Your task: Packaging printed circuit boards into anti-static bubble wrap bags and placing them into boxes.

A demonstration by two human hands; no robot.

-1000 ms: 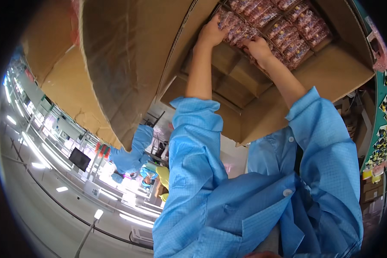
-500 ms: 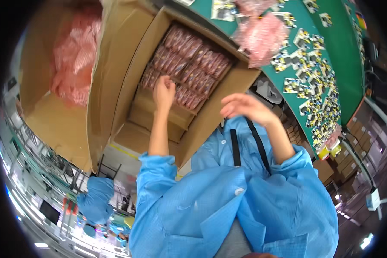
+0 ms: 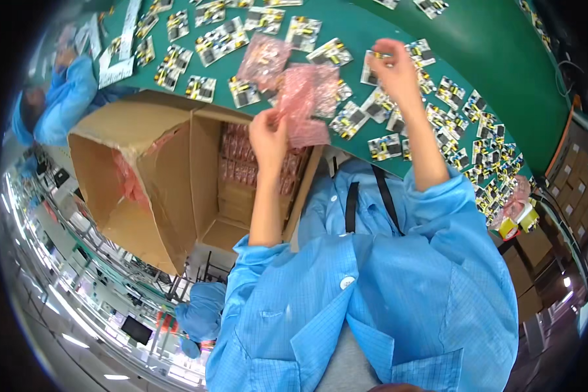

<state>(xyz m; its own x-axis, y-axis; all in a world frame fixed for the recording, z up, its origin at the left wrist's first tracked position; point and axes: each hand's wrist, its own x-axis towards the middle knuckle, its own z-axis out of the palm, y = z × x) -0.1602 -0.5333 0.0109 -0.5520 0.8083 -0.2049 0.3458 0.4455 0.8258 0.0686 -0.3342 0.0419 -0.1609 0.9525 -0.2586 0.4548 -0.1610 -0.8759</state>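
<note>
My left hand (image 3: 268,138) pinches the edge of a pink bubble-wrap bag (image 3: 296,103) at the near edge of the green table. The bag hangs partly over the open carton. Farther right, my right hand (image 3: 396,73) is over the table with its fingers curled round the edge of a small circuit board (image 3: 370,69), which the fingers partly cover. Another pink bubble-wrap piece (image 3: 264,61) lies just beyond the bag. Loose circuit boards (image 3: 350,120) with yellow and black parts are spread around both hands.
A cardboard carton (image 3: 206,176) stands open below the table edge, with rows of pink-wrapped items (image 3: 238,147) inside. Its flap leans toward a second box space with pink wrap (image 3: 130,179). Boards crowd the green table (image 3: 477,65). A co-worker in blue (image 3: 65,98) is at the far left.
Both hands have moved up to the table. My left hand has left the carton and now holds a pink bubble-wrap bag; my right hand has closed on a board. The view has shifted toward the table.
</note>
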